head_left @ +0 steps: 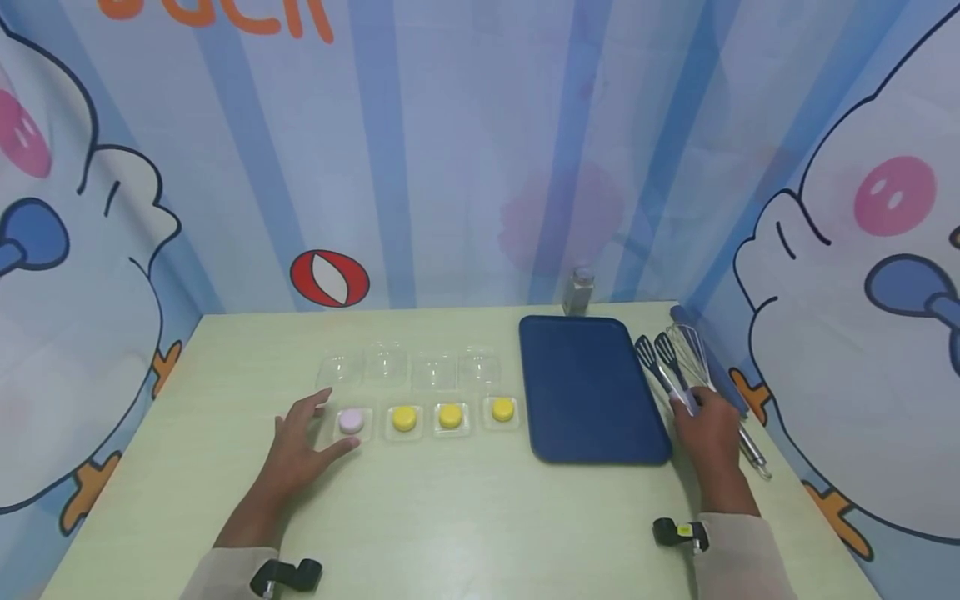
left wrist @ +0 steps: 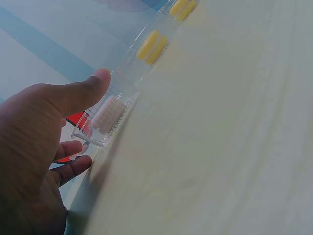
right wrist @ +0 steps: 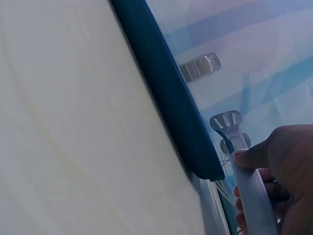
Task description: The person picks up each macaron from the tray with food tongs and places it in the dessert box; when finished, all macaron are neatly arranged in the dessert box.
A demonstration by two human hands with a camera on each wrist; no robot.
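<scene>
A lilac macaron (head_left: 350, 421) sits in a small clear plastic box (left wrist: 100, 139). My left hand (head_left: 296, 454) is spread around its left side, thumb in front and fingers behind; whether it touches the box I cannot tell. To its right, yellow macarons (head_left: 404, 418) stand in a row in similar boxes. At the right, my right hand (head_left: 707, 427) holds tongs (right wrist: 250, 196) by their pale handle. Their slotted dark heads (head_left: 646, 353) point away from me, apart from each other. A whisk (head_left: 693, 354) lies beside and partly behind that hand.
A dark blue tray (head_left: 588, 383) lies left of the tongs. Behind it stands a glass jar (head_left: 578, 292) against the printed backdrop. Several clear lids (head_left: 433, 371) lie behind the macarons. A blue rolled item (head_left: 731, 385) runs along the table's right edge.
</scene>
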